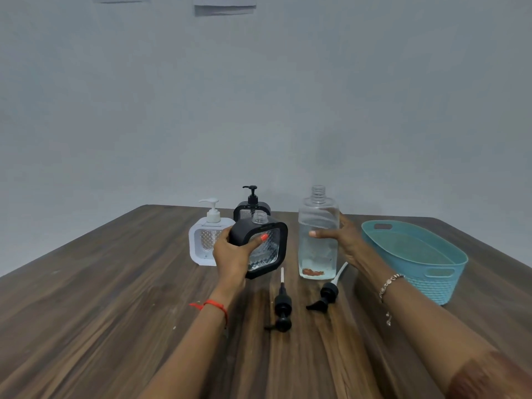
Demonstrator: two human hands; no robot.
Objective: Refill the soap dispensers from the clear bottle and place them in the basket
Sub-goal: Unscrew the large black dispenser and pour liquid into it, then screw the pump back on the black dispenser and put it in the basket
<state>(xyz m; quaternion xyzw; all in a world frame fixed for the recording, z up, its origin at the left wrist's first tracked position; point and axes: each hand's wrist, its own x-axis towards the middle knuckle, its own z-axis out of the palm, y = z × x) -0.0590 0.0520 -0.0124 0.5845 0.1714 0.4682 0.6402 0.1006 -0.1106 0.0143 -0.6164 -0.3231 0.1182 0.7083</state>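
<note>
My left hand [231, 254] grips a black-framed soap dispenser [263, 247] with its neck open, tilted slightly to the right just above the table. My right hand [342, 240] wraps around the tall clear bottle [318, 234], which stands upright, uncapped, with some clear liquid in its lower part. Two black pump heads lie on the table in front: one [282, 308] near the middle, the other [326, 295] below the bottle. A white dispenser [203, 240] and a second black dispenser [252, 204], both with pumps on, stand behind my left hand. The teal basket [449, 272] sits at the right.
Everything rests on a dark wooden table [100, 298] that ends at a plain grey wall. The basket holds nothing visible. Bare tabletop spreads to the left and in the foreground between my forearms.
</note>
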